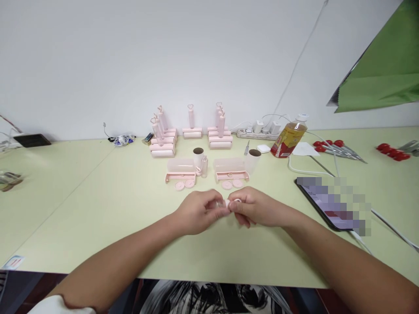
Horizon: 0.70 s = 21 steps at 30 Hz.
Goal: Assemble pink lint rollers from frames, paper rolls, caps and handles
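Small pale part (229, 203) sits btwn the two hands, just above the desk (98, 209) near its front-centre; too small to tell its exact shape. L hand (199, 212) has its fingers (220, 211) pinched together on the part's left end. R hand (253, 208) fingers (236, 206) clamp the right end, so the fingertips of both hands nearly meet. Both forearms come in from the bottom edge. Just beyond the hands, pink discs (184, 185) lie flat in two pairs, one pair in front of a pink tray (180, 177), the other in front of a second tray (231, 175) to the right, w/ a translucent cover behind each. Btwn the trays a cardboard tube (198, 158) stands upright w/ a small clear bottle (204, 167) just beside it; a second tube (253, 160) stands right of the second tray. Further back, near the wall, stacks of pink rollers (163, 144) w/ heart-topped handles. Right of those: power strip (258, 131) w/ plugs, then an oil bottle (290, 138), tilted. Tablet (324, 209) lies flat to the right of the hands, screen blurred. Red-handled tools (334, 146) far right; green sheet (382, 65) hangs top right.
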Each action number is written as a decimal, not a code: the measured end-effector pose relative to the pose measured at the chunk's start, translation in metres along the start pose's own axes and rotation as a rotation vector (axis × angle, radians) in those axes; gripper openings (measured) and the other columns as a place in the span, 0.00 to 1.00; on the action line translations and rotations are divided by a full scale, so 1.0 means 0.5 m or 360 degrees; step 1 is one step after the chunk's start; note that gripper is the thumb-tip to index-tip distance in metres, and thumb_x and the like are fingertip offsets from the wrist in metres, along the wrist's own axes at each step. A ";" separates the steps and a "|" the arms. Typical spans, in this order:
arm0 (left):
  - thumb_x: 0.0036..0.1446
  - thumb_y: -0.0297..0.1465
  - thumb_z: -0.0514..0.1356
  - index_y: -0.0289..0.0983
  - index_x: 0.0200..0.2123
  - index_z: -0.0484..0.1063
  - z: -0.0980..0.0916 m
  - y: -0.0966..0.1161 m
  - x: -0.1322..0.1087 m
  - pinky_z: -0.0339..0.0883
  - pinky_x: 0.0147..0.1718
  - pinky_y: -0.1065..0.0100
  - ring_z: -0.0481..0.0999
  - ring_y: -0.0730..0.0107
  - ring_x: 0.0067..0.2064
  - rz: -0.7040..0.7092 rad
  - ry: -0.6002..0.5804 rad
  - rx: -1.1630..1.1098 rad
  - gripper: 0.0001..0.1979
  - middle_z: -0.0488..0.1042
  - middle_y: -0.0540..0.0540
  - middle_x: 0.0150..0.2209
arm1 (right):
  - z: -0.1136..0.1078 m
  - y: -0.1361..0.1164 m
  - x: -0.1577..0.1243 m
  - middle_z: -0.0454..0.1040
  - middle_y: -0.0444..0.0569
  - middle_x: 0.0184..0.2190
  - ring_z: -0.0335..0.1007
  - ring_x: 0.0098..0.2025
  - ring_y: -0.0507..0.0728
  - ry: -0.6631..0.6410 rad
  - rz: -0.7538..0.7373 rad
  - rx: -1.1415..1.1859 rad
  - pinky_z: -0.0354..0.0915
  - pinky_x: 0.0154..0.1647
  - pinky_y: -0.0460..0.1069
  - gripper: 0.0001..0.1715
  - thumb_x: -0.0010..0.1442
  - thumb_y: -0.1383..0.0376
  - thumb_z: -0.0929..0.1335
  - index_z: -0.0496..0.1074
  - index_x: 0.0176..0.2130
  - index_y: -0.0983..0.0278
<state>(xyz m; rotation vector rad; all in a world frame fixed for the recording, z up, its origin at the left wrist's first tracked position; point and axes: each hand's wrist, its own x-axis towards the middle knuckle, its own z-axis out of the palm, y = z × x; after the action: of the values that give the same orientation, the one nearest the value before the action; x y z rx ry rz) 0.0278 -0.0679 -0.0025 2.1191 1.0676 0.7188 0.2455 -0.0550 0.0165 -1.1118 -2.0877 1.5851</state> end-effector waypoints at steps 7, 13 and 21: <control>0.60 0.43 0.57 0.38 0.37 0.66 -0.020 -0.016 0.001 0.54 0.25 0.72 0.58 0.75 0.26 0.0135 0.0360 -0.0463 0.13 0.60 0.54 0.24 | -0.106 -0.011 -0.031 0.58 0.40 0.12 0.52 0.16 0.48 0.1085 0.0245 -0.0617 0.47 0.18 0.46 0.28 0.55 0.48 0.67 0.56 0.18 0.62; 0.59 0.43 0.59 0.38 0.36 0.73 -0.006 -0.042 0.010 0.62 0.34 0.68 0.67 0.70 0.33 0.0367 0.0354 -0.0202 0.14 0.68 0.49 0.28 | -0.180 0.079 -0.002 0.54 0.40 0.15 0.50 0.17 0.50 0.0948 0.0813 -0.0989 0.45 0.19 0.48 0.26 0.54 0.51 0.67 0.51 0.19 0.61; 0.54 0.47 0.62 0.38 0.35 0.73 -0.006 -0.037 0.000 0.60 0.27 0.71 0.62 0.75 0.24 0.0293 0.0610 -0.0160 0.18 0.59 0.55 0.20 | -0.180 0.123 0.053 0.70 0.50 0.21 0.63 0.23 0.56 0.0966 0.0776 -0.1145 0.51 0.23 0.49 0.21 0.56 0.52 0.63 0.63 0.19 0.62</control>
<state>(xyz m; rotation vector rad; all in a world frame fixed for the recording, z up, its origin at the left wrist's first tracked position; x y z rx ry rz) 0.0169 -0.0583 -0.0145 2.0579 1.0096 1.2800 0.3097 0.0317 -0.0136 -2.1337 -2.0464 0.4458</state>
